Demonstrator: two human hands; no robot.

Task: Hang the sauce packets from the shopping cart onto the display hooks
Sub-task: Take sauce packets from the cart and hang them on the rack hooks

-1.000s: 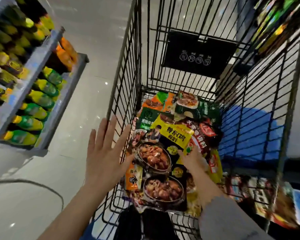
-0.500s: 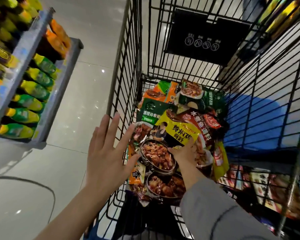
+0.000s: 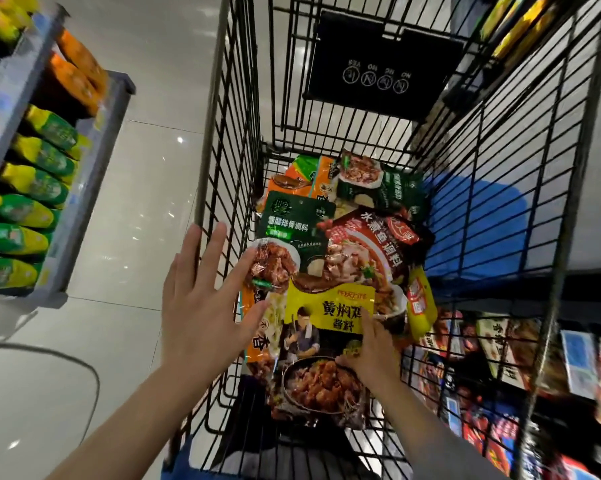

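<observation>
A black wire shopping cart (image 3: pixel 229 140) holds a heap of sauce packets. My right hand (image 3: pixel 370 351) reaches into it and grips the right edge of a yellow-and-black packet (image 3: pixel 321 344) picturing a pot of braised chicken; the packet is raised nearer to me than the heap. Beneath it lie a red fish-seasoning packet (image 3: pixel 364 251), a green rib-seasoning packet (image 3: pixel 292 220) and orange ones (image 3: pixel 299 178). My left hand (image 3: pixel 202 306) hovers with spread fingers at the cart's left wall, outside the wire, holding nothing.
A shelf (image 3: pixel 80 188) of green-and-yellow bottles (image 3: pixel 32 209) stands to the left across the tiled aisle. Hanging packets (image 3: pixel 499 351) on a display show through the cart's right wall. A blue crate (image 3: pixel 479 230) lies beyond that wall. A cable (image 3: pixel 67 358) curves over the floor.
My right hand has taken hold of the yellow-and-black packet and lifted it up toward me off the heap. My left hand stays spread by the cart's left wall.
</observation>
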